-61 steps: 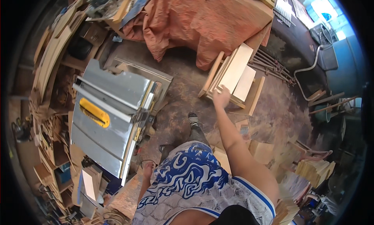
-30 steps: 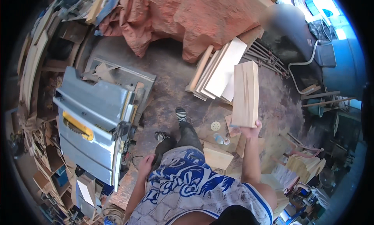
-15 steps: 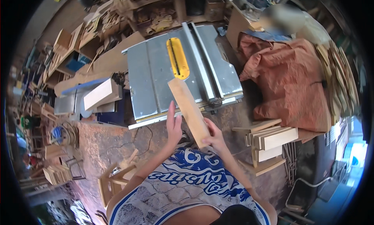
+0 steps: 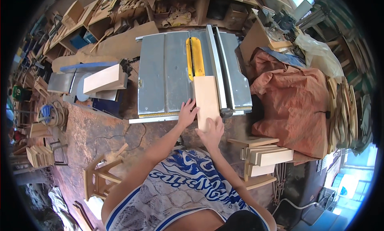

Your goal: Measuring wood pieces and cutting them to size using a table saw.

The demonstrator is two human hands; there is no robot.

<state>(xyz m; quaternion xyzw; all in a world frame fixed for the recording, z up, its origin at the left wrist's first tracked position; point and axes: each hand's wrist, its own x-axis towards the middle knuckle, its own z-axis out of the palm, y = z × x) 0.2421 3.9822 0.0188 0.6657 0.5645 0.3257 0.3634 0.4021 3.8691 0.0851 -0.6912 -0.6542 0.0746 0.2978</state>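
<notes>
A pale wooden board (image 4: pixel 207 97) lies lengthwise on the grey table saw (image 4: pixel 152 87), its far end against the near end of the yellow throat plate (image 4: pixel 196 59). The rip fence (image 4: pixel 216 67) runs close along the board's right side. My right hand (image 4: pixel 212 133) grips the board's near end, which overhangs the table's front edge. Against the board's left edge rests my left hand (image 4: pixel 187 114), fingers spread and apart. Whether the saw blade stands up in the slot is too small to tell.
On the left, a machine with a round toothed blade (image 4: pixel 82 87) carries white boards (image 4: pixel 104 79). At right, a stack of cut boards (image 4: pixel 268 157) sits on a wooden stand beside a reddish-brown tarp (image 4: pixel 296 107). A wooden stool (image 4: pixel 102 177) and a dark cable (image 4: pixel 136 131) are on the floor.
The board has turned from a slant to lie flat and straight beside the fence. Both hands moved with it: the right to its near end, the left onto its left edge.
</notes>
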